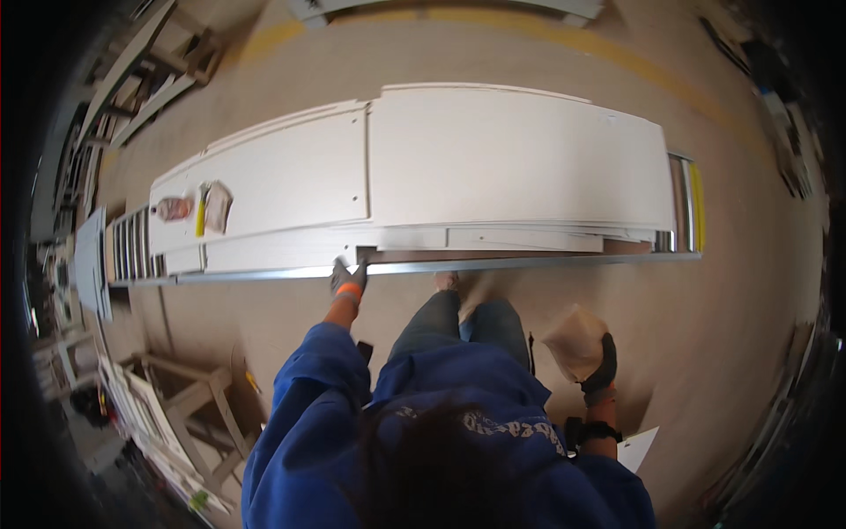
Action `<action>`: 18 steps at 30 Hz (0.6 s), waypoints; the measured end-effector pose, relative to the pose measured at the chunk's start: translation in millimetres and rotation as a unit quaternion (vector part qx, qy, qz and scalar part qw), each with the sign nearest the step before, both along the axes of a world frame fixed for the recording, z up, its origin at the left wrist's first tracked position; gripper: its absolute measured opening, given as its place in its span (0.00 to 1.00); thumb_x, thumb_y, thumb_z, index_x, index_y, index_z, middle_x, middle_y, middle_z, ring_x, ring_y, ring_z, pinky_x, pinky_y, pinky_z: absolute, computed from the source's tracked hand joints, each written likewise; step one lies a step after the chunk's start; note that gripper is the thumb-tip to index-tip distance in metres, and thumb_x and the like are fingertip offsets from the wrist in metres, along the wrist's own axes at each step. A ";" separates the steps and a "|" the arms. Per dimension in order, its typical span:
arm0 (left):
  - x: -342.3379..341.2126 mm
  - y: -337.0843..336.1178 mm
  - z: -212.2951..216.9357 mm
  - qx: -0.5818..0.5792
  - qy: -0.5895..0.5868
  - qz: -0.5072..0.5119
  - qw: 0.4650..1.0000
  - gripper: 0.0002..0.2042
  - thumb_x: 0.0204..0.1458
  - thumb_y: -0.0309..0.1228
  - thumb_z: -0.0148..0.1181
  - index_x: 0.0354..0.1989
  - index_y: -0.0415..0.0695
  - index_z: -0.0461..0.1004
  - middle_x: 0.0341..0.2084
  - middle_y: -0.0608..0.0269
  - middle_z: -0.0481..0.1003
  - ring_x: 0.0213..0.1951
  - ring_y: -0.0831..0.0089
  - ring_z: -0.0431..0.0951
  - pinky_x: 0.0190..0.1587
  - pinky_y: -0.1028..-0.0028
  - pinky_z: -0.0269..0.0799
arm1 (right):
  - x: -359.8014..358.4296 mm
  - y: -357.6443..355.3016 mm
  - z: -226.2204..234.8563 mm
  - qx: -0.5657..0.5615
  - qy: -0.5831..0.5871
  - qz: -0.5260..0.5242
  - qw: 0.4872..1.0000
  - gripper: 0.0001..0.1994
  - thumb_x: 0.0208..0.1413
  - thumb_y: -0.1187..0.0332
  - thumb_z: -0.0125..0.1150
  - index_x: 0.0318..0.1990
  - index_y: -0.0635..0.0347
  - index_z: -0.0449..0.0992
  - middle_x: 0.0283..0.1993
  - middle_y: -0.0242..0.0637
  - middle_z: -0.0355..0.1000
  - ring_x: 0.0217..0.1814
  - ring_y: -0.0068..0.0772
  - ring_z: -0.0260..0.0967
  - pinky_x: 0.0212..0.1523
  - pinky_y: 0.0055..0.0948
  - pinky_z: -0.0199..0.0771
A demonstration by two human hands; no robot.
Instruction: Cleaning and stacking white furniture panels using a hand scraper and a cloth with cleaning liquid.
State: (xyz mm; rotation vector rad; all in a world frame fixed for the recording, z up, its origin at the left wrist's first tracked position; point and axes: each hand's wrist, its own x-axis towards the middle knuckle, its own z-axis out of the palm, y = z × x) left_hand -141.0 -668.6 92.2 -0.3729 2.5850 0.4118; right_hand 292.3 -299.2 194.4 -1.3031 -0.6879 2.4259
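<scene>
While the right hand [603, 366] is out to the side, wrapped around the edge of a tan bag [573, 342], the left hand [349, 278], far apart from it, reaches ahead to the bench's [441, 267] metal edge, though I can't tell if it grips, by stacked white boards [520, 159].

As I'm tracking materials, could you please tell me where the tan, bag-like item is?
The tan, bag-like item is lower right in the head view, in the right grip, right of the jeans.
</scene>
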 end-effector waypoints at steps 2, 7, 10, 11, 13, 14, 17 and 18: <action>-13.9 49.4 37.4 0.077 -0.026 0.013 0.997 0.46 0.46 0.61 0.57 0.65 0.36 0.54 0.61 0.42 0.61 0.62 0.48 0.62 0.64 0.61 0.57 | -24.7 3.9 29.8 -0.099 0.027 0.007 0.995 0.31 0.61 0.47 0.47 0.63 0.63 0.60 0.61 0.47 0.64 0.61 0.47 0.63 0.62 0.45 0.64; -28.8 61.9 76.0 0.073 0.246 -0.101 0.961 0.40 0.51 0.50 0.58 0.64 0.33 0.52 0.62 0.39 0.58 0.63 0.46 0.58 0.64 0.60 0.55 | -74.1 36.9 1.7 -0.064 0.024 0.083 0.994 0.31 0.62 0.48 0.44 0.64 0.63 0.59 0.63 0.47 0.62 0.64 0.49 0.60 0.64 0.49 0.60; -30.8 8.8 92.2 0.004 0.253 -0.044 0.966 0.38 0.51 0.48 0.57 0.63 0.33 0.54 0.59 0.43 0.61 0.60 0.48 0.62 0.60 0.61 0.59 | -105.4 74.6 -50.2 -0.035 0.030 0.197 0.979 0.30 0.63 0.48 0.44 0.62 0.63 0.61 0.62 0.46 0.63 0.63 0.47 0.61 0.63 0.46 0.61; -27.1 -17.7 94.2 0.011 0.227 0.024 0.973 0.38 0.52 0.47 0.57 0.65 0.34 0.51 0.61 0.43 0.60 0.61 0.49 0.61 0.62 0.62 0.57 | -131.0 76.8 -44.5 -0.092 0.055 0.223 0.969 0.29 0.63 0.48 0.45 0.61 0.64 0.62 0.61 0.44 0.64 0.62 0.45 0.62 0.62 0.43 0.63; -6.4 -96.5 62.0 -0.048 0.224 0.131 0.964 0.42 0.51 0.50 0.57 0.66 0.35 0.49 0.62 0.43 0.59 0.63 0.50 0.60 0.63 0.63 0.57 | -181.5 80.0 -29.4 -0.106 0.059 0.241 0.963 0.28 0.63 0.49 0.44 0.61 0.65 0.62 0.60 0.44 0.65 0.60 0.42 0.63 0.62 0.42 0.62; 0.8 -123.5 64.5 -0.059 0.160 0.228 0.959 0.43 0.49 0.52 0.58 0.66 0.35 0.48 0.63 0.42 0.58 0.64 0.49 0.59 0.64 0.63 0.56 | -201.6 80.5 -22.7 -0.071 0.043 0.231 0.969 0.28 0.64 0.50 0.44 0.60 0.65 0.63 0.60 0.43 0.65 0.60 0.41 0.64 0.62 0.42 0.62; 16.8 -210.6 51.2 -0.067 0.012 0.491 0.869 0.49 0.46 0.58 0.58 0.67 0.32 0.46 0.63 0.39 0.56 0.64 0.49 0.59 0.66 0.62 0.54 | -236.3 82.3 -39.4 0.060 0.056 0.221 0.972 0.26 0.63 0.50 0.48 0.59 0.63 0.65 0.59 0.42 0.67 0.59 0.40 0.65 0.60 0.40 0.65; 9.4 -209.6 54.8 -0.059 0.010 0.494 0.867 0.49 0.46 0.58 0.58 0.67 0.32 0.46 0.63 0.39 0.56 0.64 0.49 0.59 0.66 0.62 0.54 | -242.5 82.3 -38.3 0.068 0.056 0.225 0.970 0.26 0.63 0.50 0.48 0.59 0.63 0.65 0.59 0.42 0.67 0.59 0.40 0.65 0.60 0.40 0.65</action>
